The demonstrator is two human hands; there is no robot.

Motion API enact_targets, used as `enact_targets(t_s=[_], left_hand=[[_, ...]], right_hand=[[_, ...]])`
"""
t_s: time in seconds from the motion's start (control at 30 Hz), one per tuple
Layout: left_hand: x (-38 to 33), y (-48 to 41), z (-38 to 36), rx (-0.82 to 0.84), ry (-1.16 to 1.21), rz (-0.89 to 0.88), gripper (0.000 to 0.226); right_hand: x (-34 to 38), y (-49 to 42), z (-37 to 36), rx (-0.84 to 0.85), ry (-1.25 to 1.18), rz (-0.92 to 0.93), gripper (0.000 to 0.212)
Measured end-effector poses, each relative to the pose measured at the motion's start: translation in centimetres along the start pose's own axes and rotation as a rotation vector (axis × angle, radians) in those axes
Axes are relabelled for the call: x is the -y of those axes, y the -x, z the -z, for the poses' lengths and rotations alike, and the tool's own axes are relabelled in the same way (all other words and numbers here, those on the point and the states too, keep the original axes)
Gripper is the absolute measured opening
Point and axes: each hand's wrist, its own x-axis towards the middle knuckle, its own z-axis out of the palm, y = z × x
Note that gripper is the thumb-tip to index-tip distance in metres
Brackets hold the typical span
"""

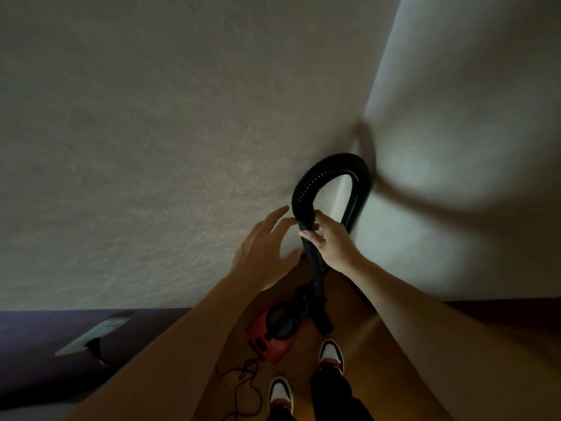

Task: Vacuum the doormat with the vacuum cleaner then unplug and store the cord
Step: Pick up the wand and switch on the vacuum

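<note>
Wall corner (379, 95) | R grip (329, 241) holds hose (321, 174) | L grip (261, 253) released | cord (246, 381) by vac (273, 332)

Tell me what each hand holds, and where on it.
Right hand grips the black vacuum hose at its cuff, where the ribbed part meets the rigid tube. Left hand is open beside it, holding nothing.

Right grip (326, 241) is curled round the black hose (334, 164) where it meets the wand. Left grip (262, 247) is spread wide at its nine o'clock, just beside it and not touching! The hose arches up against the wall (151, 147) corner. Down at six o'clock the red vacuum cleaner (273, 332) sits on the wooden floor (379, 344), its cord (243, 387) tangled at seven o'clock.
</note>
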Motion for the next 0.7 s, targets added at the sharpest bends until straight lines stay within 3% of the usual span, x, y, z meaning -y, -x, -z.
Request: enact_targets(t_s=[0.07,0.2,0.43,0.57,0.7], left_hand=[[-0.3,0.0,-0.1,0.023,0.247,0.074,0.077],[-1.2,0.7,0.6,0.073,0.562,0.102,0.056],[-2.2,4.9,-0.5,0.103,0.638,-0.001,0.034],[-4.0,7.6,-0.9,0.055,0.609,-0.032,0.033],[-4.9,9.4,-1.3,0.024,0.543,-0.087,0.038]], right_hand=[[0.3,1.6,-0.3,0.012,-0.004,0.007,0.027],[1.1,5.1,-1.8,0.012,-0.026,0.041,0.026],[1.0,11.1,-4.7,-0.115,-0.111,-0.035,0.038],[-0.1,13.5,-7.9,-0.22,-0.197,-0.205,0.023],[-0.7,16.1,-10.4,-0.434,-0.318,-0.223,0.019]])
